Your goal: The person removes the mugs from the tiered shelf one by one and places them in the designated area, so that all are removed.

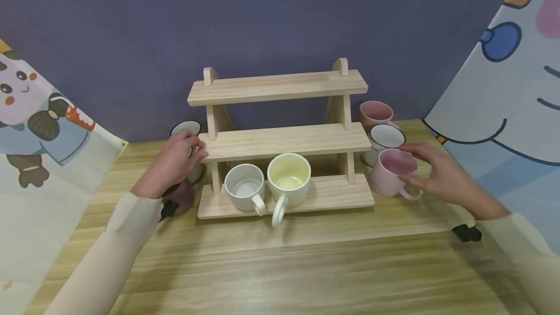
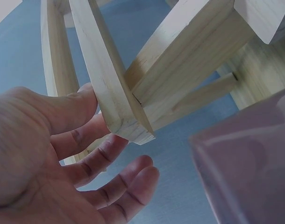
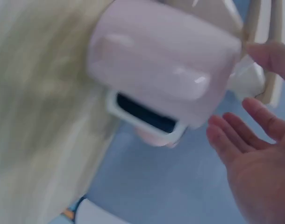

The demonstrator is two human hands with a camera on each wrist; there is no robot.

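Note:
A three-tier wooden shelf (image 1: 280, 141) stands at the middle of the table. At the left end of its middle board my left hand (image 1: 177, 159) pinches the board, thumb on one face and fingers on the other; the left wrist view shows the board end (image 2: 119, 112) between them. A pink mug (image 1: 387, 181) sits just right of the shelf, its handle toward the front right. Beside its rim is my right hand (image 1: 433, 174), thumb and fingers spread apart. In the right wrist view the fingertips (image 3: 217, 133) are right by the mug's mouth.
On the bottom board stand a white mug (image 1: 238, 201) and a pale yellow mug (image 1: 299, 193), handles forward. Behind the pink mug are a black-rimmed white mug (image 1: 369, 157) and another pink mug (image 1: 376, 111). A dark pink mug (image 1: 183, 201) and another black-rimmed mug (image 1: 185, 124) are partly hidden by my left hand.

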